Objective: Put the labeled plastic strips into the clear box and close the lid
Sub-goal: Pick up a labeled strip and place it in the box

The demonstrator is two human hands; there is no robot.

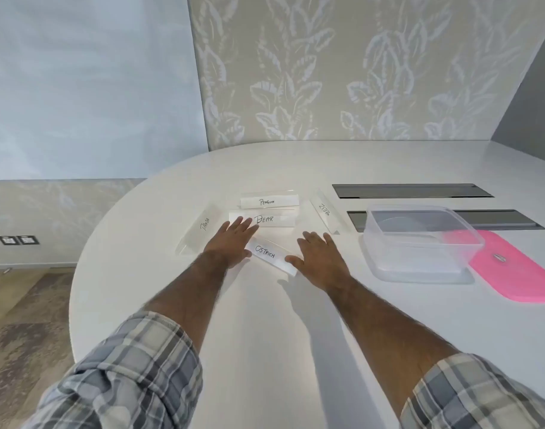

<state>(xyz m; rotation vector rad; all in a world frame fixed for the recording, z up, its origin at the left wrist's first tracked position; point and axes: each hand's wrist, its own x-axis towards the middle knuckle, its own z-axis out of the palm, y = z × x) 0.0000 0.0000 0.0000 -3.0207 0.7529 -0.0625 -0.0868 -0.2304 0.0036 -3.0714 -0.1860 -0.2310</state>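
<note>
Several clear plastic strips with handwritten labels lie on the white table: PENGUIN (269, 202), BEAR (266, 219), PANDA (202, 226), ZEBRA (324, 211) and OSTRICH (269, 254). My left hand (232, 243) rests flat with fingers apart at the left end of the OSTRICH strip, fingertips touching the BEAR strip. My right hand (319, 253) lies flat, thumb at the OSTRICH strip's right end. Neither hand has lifted anything. The clear box (420, 243) stands open to the right. Its pink lid (513, 270) lies flat beside it.
Two grey recessed slots, one (412, 191) behind the box and one (497, 219) partly hidden by it, sit in the table (265, 335). The table's rounded edge curves along the left, with floor below. A patterned wall stands behind.
</note>
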